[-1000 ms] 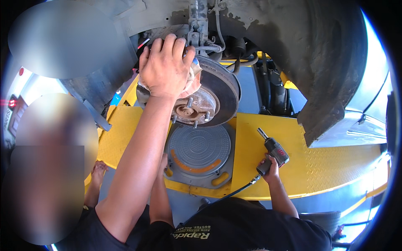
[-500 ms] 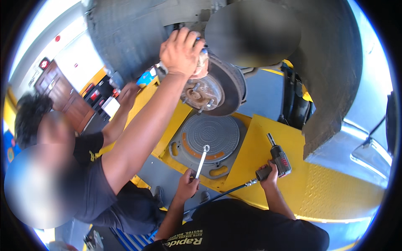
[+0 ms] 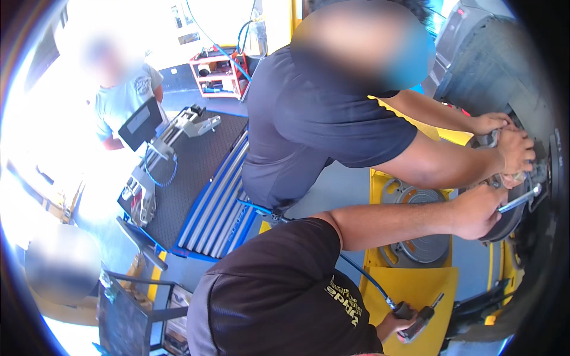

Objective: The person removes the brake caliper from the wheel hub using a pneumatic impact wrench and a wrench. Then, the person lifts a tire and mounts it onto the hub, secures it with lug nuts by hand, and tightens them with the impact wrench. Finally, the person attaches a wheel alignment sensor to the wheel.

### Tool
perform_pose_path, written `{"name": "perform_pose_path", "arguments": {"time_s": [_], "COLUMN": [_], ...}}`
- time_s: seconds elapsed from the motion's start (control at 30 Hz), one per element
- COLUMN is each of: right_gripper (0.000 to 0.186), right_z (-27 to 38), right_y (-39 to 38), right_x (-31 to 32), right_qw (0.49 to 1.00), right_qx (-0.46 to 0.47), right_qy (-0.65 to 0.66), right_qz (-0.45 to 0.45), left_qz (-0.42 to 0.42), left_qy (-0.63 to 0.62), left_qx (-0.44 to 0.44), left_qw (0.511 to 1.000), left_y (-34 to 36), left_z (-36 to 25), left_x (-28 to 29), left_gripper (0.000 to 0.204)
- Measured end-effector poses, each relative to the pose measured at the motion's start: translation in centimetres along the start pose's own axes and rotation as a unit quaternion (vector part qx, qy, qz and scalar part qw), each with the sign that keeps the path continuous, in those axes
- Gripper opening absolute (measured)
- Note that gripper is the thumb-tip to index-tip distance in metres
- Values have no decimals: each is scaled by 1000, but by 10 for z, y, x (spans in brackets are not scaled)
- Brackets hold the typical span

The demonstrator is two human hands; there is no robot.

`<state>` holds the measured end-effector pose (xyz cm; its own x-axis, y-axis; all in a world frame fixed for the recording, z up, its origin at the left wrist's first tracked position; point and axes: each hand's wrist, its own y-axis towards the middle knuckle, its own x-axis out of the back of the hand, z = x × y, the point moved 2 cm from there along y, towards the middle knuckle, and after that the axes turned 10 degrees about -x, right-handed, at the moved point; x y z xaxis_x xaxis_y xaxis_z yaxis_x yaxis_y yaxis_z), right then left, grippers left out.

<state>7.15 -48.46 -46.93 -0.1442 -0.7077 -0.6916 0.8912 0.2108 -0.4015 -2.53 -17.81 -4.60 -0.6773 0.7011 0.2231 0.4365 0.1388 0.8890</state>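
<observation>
Silver wrench [image 3: 520,199] is clenched in the left hand [image 3: 475,210], fingers wrapped round it, ring end poking past them near the brake disc [image 3: 510,222]; contact can't be told from here. Just beyond those fingers, 2 co-worker's hands [image 3: 515,153] are seen at the hub. The impact gun [image 3: 423,323] is grasped by its handle in the right hand [image 3: 396,323], barrel sticking out past the fingers, blue hose [image 3: 371,277] attached just behind them. As for writing: yellow lettering [image 3: 344,302] is printed on the black shirt, back from the left fingers, and a reddish mark is carried on the gun beside the right fingers, too small to be read.
</observation>
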Motion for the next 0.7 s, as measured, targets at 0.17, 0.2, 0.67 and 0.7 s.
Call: {"name": "perform_pose_path", "arguments": {"time_s": [0.17, 0.2, 0.67, 0.7], "right_gripper": [17, 18, 50, 52], "right_z": [2, 2, 26, 32], "right_y": [5, 4, -86, -90], "right_x": [5, 3, -83, -96], "right_qw": [999, 999, 998, 997], "right_qx": [-3, -23, -2, 13], "right_qy": [39, 18, 22, 3], "right_qz": [-15, 33, 52, 72], "left_qz": [72, 79, 124, 116], "left_qy": [-24, -44, -91, -8], "left_qx": [18, 7, 135, 127], "left_qw": [997, 996, 979, 985], "left_y": [-52, -69, -38, -8], "left_z": [-14, -9, -2, -1], "left_x": [2, 2, 49, 49], "left_gripper": [20, 19, 7, 8]}}
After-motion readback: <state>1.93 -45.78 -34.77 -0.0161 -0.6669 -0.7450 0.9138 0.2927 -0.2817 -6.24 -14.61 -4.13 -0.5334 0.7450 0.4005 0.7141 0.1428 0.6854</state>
